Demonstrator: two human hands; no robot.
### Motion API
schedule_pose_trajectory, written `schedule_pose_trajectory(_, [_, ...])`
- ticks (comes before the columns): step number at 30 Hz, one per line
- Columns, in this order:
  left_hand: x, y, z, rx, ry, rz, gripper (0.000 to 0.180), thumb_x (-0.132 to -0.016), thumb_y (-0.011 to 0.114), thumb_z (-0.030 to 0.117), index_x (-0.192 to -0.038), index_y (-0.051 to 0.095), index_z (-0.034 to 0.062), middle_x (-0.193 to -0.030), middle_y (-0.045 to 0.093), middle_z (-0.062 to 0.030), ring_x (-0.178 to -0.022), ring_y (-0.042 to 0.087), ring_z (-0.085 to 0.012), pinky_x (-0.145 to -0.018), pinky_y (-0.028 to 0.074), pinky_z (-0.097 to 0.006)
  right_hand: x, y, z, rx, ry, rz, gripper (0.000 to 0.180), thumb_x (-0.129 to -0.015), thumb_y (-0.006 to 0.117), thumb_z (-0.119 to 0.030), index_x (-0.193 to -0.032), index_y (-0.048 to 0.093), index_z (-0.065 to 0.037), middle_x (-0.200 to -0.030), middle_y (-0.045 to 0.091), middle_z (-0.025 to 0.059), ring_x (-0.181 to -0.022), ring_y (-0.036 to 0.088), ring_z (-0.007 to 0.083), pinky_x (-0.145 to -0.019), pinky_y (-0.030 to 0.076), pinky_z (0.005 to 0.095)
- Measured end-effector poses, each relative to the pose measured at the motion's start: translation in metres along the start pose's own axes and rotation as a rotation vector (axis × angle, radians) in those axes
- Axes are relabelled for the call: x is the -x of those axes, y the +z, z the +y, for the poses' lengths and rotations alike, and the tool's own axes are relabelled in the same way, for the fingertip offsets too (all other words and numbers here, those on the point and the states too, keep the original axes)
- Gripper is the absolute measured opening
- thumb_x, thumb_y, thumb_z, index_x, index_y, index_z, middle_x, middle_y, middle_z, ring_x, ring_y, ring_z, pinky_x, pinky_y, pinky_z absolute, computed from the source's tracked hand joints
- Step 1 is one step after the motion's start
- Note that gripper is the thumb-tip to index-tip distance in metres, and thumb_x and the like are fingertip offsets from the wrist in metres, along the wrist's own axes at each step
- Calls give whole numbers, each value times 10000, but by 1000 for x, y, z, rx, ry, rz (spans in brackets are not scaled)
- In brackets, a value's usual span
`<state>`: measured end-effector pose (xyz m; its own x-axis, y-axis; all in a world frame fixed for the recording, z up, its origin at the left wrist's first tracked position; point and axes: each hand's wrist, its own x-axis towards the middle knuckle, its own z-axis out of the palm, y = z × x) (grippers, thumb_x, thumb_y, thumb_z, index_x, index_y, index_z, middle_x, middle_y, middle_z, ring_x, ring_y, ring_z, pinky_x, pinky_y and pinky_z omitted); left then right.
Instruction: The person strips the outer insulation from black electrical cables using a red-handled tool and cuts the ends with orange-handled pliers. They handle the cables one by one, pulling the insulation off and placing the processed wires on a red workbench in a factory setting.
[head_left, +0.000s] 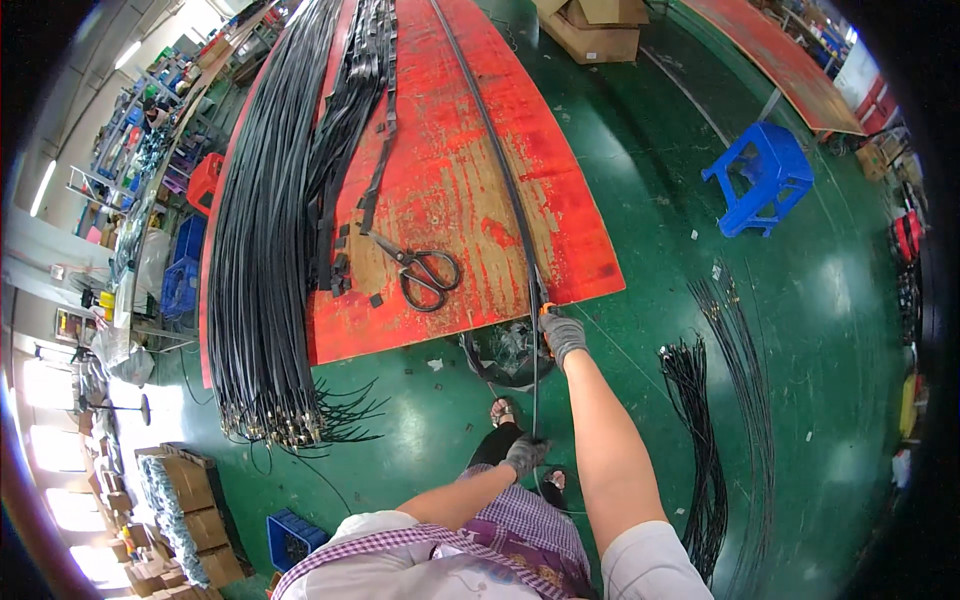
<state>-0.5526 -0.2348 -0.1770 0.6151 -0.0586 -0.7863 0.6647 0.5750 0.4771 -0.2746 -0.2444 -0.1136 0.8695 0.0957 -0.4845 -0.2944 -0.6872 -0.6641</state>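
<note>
A long black cable (495, 150) runs down the table and over its front edge towards my body. My left hand (524, 457), in a grey glove, is closed round its lower end, low in front of my apron. My right hand (565, 336), gloved alike, is at the table's front edge. It grips an orange-handled tool (545, 312) set against the cable; the tool's kind is too small to make out. Large black scissors (425, 276) lie on the worn table top, left of the cable, with small black cut pieces (340, 265) nearby.
The red table (590, 250) carries a thick bundle of black cables (265, 250), their ends hanging over the front. More cables (700, 440) lie on the green floor at right. A blue stool (765, 175), cardboard boxes (590, 40) and a blue crate (292, 538) stand around.
</note>
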Motion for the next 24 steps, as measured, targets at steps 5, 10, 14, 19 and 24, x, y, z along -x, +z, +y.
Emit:
schedule_pose_trajectory(5, [-7,-25,7,-929,139,56,205,-793,487,148,-983,504,75,-860,562,2,-712,518,-127,-561,416,-261,-10,8,8,-338,2,6,167,-693,534,-244,-629,519,-91,-561,509,57,-435,496,177,-346,390,311])
schedule_pose_trajectory(10, [16,-24,21,-653,-9,120,269,-780,530,263,-976,484,85,-774,532,-75,-605,478,-154,-532,424,-278,0,15,-1,-390,62,-80,206,-702,547,-264,-607,511,-85,-523,482,51,-400,469,148,-314,395,281])
schedule_pose_trajectory(14, [68,38,110,-964,-175,186,312,-762,567,240,-995,473,55,-766,540,-85,-597,477,-170,-559,427,-293,-15,12,15,-401,25,-37,190,-702,534,-248,-598,510,-90,-505,459,46,-392,455,159,-322,397,309])
schedule_pose_trajectory(19, [58,46,197,-316,339,133,236,-780,560,204,-905,543,5,-740,560,-22,-625,484,-136,-597,429,-274,-5,0,11,-231,-155,-12,215,-686,537,-262,-577,522,-77,-510,461,50,-421,435,164,-406,368,311])
schedule_pose_trajectory(24, [40,52,177,-532,182,108,225,-792,507,166,-965,499,22,-770,537,-58,-649,484,-141,-601,421,-263,-9,7,14,-174,-208,-6,233,-687,542,-276,-579,527,-69,-513,468,52,-426,443,165,-414,356,312])
